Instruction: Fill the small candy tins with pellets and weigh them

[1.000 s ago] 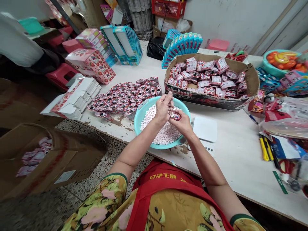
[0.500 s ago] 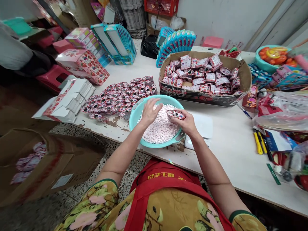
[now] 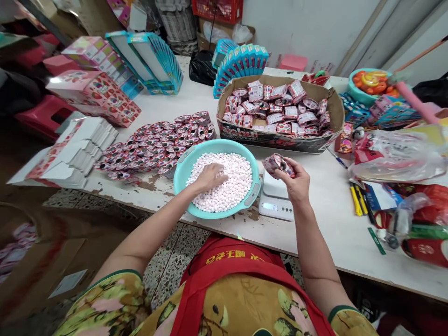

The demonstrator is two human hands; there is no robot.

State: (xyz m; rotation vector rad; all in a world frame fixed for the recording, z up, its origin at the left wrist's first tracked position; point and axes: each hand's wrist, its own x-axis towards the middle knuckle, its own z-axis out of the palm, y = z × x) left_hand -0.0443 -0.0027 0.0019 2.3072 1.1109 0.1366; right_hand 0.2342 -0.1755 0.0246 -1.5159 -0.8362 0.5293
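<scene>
My left hand (image 3: 209,178) rests on the small pale pink candies (image 3: 233,175) heaped in a turquoise basin (image 3: 180,179). Its thumb and fingers are apart, with the fingertips touching the candies. To the right of the basin, my right hand (image 3: 297,181) grips a small oval printed box (image 3: 277,163), tilted, with a hole in its top. Beneath that box is a white kitchen scale (image 3: 275,208) with a lit display. Many similar oval boxes (image 3: 157,144) stand packed together left of the basin, their holes facing up.
Behind the scale, a cardboard box (image 3: 273,140) holds more oval boxes lying loose. Flat white cartons (image 3: 75,154) and blue display boxes (image 3: 154,60) stand at the left and back. A plastic bag (image 3: 395,156) and yellow cutters (image 3: 356,199) lie at the right.
My right hand has carried the oval box from over the basin to above the scale. My left hand has lowered onto the candies. The view has swung slightly right.
</scene>
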